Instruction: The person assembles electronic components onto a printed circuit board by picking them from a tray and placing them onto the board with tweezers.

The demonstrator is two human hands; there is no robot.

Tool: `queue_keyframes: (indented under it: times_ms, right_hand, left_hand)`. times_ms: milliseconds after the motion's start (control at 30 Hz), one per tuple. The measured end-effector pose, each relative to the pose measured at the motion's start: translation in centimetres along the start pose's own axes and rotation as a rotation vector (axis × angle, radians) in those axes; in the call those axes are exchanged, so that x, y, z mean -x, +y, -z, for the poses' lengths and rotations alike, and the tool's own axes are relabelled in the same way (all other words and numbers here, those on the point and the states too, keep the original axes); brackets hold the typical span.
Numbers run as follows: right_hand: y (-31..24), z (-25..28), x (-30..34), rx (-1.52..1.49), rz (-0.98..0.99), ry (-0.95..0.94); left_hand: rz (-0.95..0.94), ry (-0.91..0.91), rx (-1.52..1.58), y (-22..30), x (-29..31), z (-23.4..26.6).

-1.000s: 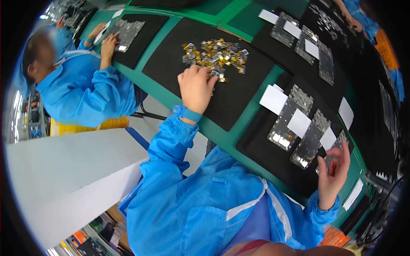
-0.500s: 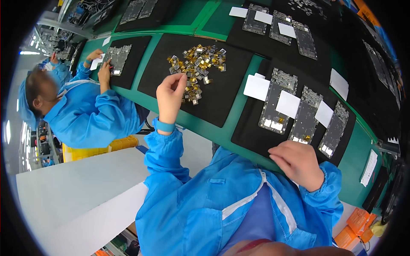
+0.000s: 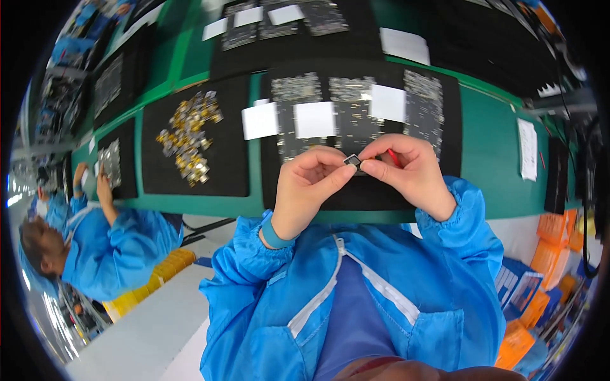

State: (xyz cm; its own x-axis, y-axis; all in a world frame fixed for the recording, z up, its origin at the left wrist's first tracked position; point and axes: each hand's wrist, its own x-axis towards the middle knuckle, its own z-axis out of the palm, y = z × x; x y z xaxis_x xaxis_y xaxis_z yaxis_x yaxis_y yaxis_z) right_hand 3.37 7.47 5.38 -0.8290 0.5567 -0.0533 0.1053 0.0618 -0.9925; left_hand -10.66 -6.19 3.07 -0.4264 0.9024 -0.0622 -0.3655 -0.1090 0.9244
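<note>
In front of my chest, both hands meet over the near black mat (image 3: 356, 202). My left hand (image 3: 307, 189) is closed, its thumb and forefinger pinching a small square metal-framed part (image 3: 352, 161) with a dark centre. From the other side, my right hand (image 3: 410, 173) is closed around a slim black-and-red tool (image 3: 393, 157), its tip close to the part; whether they touch I cannot tell. Behind my fingers lie circuit boards: a left board (image 3: 296, 89), a middle board (image 3: 357, 120) and a right board (image 3: 424, 95). White cards (image 3: 315, 119) lie across them.
Left of the boards, a loose pile of small gold-and-silver parts (image 3: 190, 136) rests on another black mat (image 3: 229, 171). More boards (image 3: 240, 28) with white cards lie at the back. A co-worker (image 3: 114, 247) in blue sits at the far left. Orange bins (image 3: 551, 251) stand at right.
My left hand has come away from the pile to the boards, now with a small part in its pinch. My right hand has risen to meet it. The view has swung right.
</note>
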Motion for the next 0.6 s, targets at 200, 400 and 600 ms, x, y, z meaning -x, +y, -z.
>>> queue_keyframes:
  times_ms: [200,400,600]
  right_hand:
    - [0.8,9.1,1.8,0.384,-0.067,0.108]
    - [2.7,10.8,1.7,0.519,-0.092,0.097]
    - [3.2,11.0,1.8,0.66,-0.019,0.092]
  left_hand:
    - [-0.136,-0.101,-0.719,-1.5,-2.9,-4.6]
    - [-0.452,-0.303,-1.168,-4.0,-5.0,-7.3]
    - [-0.472,-0.341,-1.238,-4.9,-6.7,-8.2]
